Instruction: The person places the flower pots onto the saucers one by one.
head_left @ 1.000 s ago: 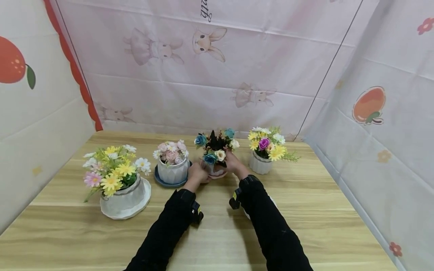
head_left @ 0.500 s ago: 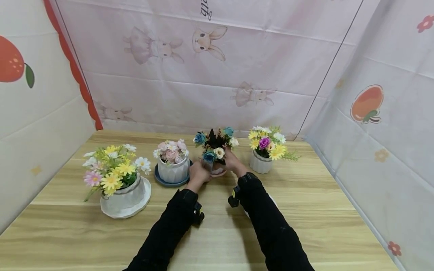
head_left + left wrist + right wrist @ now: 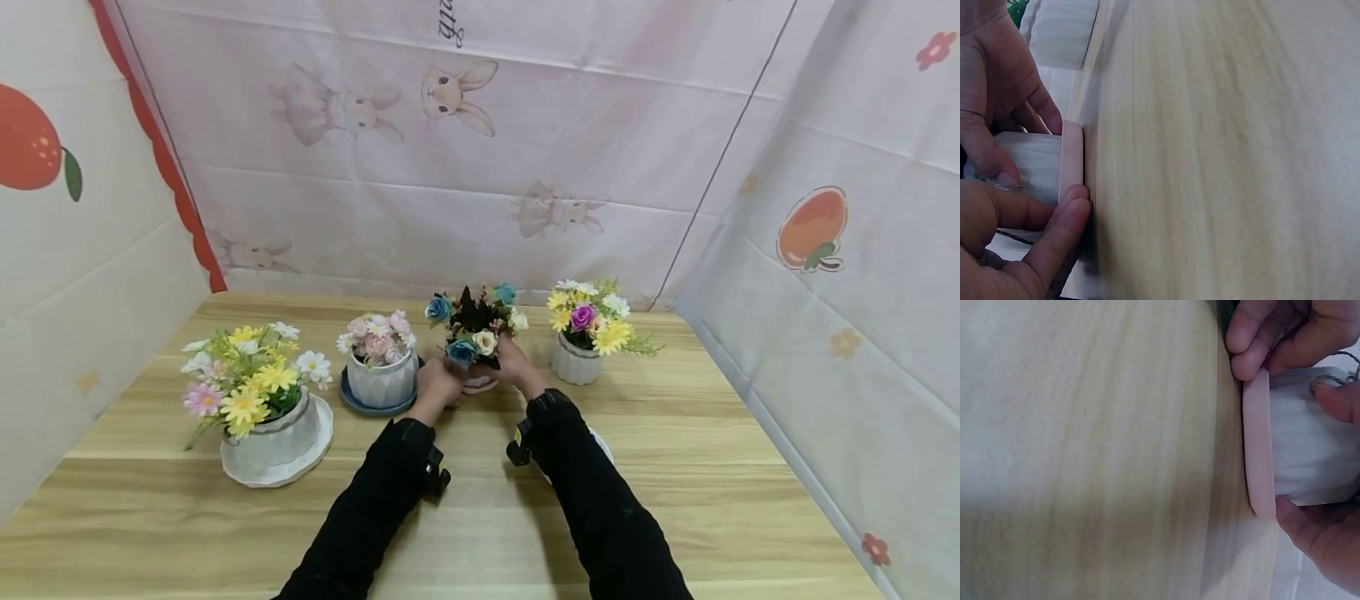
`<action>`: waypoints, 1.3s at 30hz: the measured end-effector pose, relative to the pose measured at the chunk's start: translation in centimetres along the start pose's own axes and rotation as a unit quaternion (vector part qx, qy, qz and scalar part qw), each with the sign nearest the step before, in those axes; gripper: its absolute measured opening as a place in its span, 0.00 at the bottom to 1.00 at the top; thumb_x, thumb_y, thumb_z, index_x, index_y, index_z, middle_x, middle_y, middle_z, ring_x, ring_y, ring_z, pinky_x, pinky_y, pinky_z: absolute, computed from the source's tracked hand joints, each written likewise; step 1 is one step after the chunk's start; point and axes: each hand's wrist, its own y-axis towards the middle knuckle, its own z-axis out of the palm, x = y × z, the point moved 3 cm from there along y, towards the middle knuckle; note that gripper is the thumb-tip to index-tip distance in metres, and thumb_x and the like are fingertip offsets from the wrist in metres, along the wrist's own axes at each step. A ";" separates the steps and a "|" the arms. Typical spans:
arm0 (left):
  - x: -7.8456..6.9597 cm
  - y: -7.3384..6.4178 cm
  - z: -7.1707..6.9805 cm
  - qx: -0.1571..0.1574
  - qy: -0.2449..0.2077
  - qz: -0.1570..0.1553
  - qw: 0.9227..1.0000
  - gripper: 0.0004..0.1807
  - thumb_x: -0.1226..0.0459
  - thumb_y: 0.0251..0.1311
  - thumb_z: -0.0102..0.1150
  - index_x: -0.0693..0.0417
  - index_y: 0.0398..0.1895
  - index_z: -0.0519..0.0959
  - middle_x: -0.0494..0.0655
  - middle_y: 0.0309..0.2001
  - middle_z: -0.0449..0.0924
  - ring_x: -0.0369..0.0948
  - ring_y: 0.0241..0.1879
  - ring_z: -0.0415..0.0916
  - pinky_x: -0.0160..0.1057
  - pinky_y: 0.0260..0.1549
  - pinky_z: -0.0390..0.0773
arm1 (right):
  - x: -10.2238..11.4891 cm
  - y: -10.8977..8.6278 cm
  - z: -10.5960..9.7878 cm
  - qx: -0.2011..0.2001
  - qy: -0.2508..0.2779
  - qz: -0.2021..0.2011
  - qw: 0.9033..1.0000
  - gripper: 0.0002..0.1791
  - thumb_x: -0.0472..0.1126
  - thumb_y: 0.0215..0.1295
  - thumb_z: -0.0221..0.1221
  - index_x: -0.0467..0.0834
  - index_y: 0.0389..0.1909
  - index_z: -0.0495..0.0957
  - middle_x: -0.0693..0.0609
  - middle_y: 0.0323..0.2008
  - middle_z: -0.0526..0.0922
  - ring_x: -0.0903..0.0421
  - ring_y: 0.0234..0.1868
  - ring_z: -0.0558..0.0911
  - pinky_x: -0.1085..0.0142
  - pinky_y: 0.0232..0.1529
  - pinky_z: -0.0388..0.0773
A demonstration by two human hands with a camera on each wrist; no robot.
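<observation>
In the head view a potted plant with blue and cream roses [image 3: 475, 321] stands at the back middle, its pot mostly hidden by the hands. My right hand [image 3: 517, 365] grips the whitish pot [image 3: 1310, 444] from the right, thumb across its front by a bit of twine. Under the pot is a pink saucer [image 3: 1257, 444], seen edge-on just over the table in both wrist views. From the left, my left hand [image 3: 438, 385] pinches the saucer's edge between thumb and fingers. The right hand's little finger touches the saucer's far edge in the left wrist view.
To the left stand a pink-flowered pot [image 3: 381, 379] on a blue saucer [image 3: 366, 408] and a yellow-flowered pot [image 3: 273, 437] on a white plate [image 3: 315, 454]. Another white pot [image 3: 576, 364] stands right, without a saucer. A white plate [image 3: 603, 447] lies partly under my right forearm.
</observation>
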 end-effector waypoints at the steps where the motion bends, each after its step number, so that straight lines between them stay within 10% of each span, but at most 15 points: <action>1: 0.0 -0.1 0.0 0.002 -0.005 -0.003 1.000 0.18 0.60 0.63 0.47 0.69 0.35 0.80 0.49 0.12 0.77 0.44 0.15 0.77 0.41 0.33 0.79 | 0.0 0.0 0.0 -0.001 0.001 0.000 1.000 0.37 0.33 0.56 0.64 0.31 0.65 0.57 0.34 0.61 0.65 0.40 0.61 0.65 0.56 0.62 0.60; 12: -0.5 -0.6 -0.8 0.055 0.053 0.020 0.997 0.13 0.64 0.54 0.52 0.66 0.35 0.78 0.54 0.23 0.77 0.45 0.21 0.76 0.38 0.30 0.77 | -2.2 0.7 0.4 0.009 -0.031 0.118 0.993 0.46 0.50 0.50 0.69 0.30 0.62 0.56 0.35 0.52 0.72 0.43 0.55 0.72 0.58 0.53 0.70; 22: -0.7 -1.3 -1.9 0.142 0.113 0.047 0.982 0.08 0.68 0.49 0.57 0.58 0.17 0.72 0.50 0.16 0.70 0.45 0.16 0.69 0.35 0.16 0.65 | 0.4 -1.4 -0.7 0.068 -0.096 0.173 0.978 0.32 0.41 0.55 0.65 0.29 0.56 0.66 0.35 0.53 0.72 0.43 0.54 0.72 0.56 0.54 0.70; 29: -0.9 -1.7 -2.3 0.165 0.177 0.122 0.963 0.15 0.61 0.51 0.65 0.64 0.35 0.76 0.53 0.33 0.75 0.44 0.29 0.70 0.38 0.28 0.72 | 0.8 -2.2 -1.1 0.118 -0.147 0.165 0.968 0.28 0.41 0.56 0.64 0.30 0.54 0.70 0.38 0.49 0.76 0.45 0.47 0.75 0.57 0.47 0.73; 39: -1.0 -3.0 -2.7 0.190 0.299 0.179 0.918 0.14 0.61 0.57 0.61 0.61 0.42 0.76 0.57 0.41 0.74 0.49 0.38 0.74 0.46 0.34 0.75 | 1.9 -4.2 -1.4 0.136 -0.237 0.122 0.954 0.46 0.46 0.58 0.63 0.40 0.72 0.48 0.38 0.52 0.74 0.45 0.50 0.74 0.57 0.46 0.73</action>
